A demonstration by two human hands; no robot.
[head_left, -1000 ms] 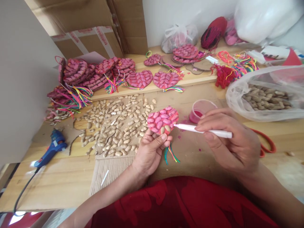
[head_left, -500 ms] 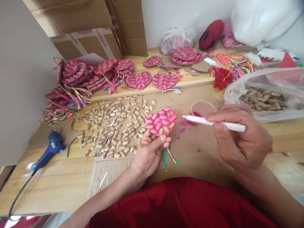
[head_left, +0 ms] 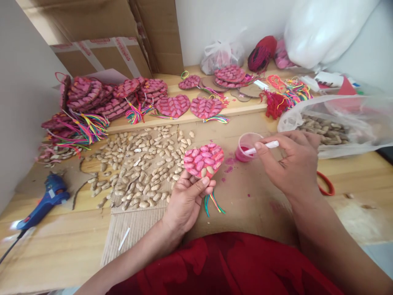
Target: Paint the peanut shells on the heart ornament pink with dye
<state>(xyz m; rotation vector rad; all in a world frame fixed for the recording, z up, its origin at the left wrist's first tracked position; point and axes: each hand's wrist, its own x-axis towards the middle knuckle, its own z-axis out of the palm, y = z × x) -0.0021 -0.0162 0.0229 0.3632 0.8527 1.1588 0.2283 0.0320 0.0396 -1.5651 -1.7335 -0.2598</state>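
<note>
One heart [head_left: 204, 159] sits at centre of the head view, pinched in the left hand [head_left: 188, 196]; the right hand [head_left: 285, 164] clamps its fingers on one pen [head_left: 272, 144], hiding its middle, tip in one cup [head_left: 245, 141] right of centre. Many peanuts [head_left: 155, 178] spread centre-left; one glue gun [head_left: 43, 205] lies lower left.

We can read no words: near the wooden table's [head_left: 61, 256] far left corner, the red print [head_left: 123, 48] on the cardboard box's [head_left: 106, 56] packing tape [head_left: 88, 54] is too small.
</note>
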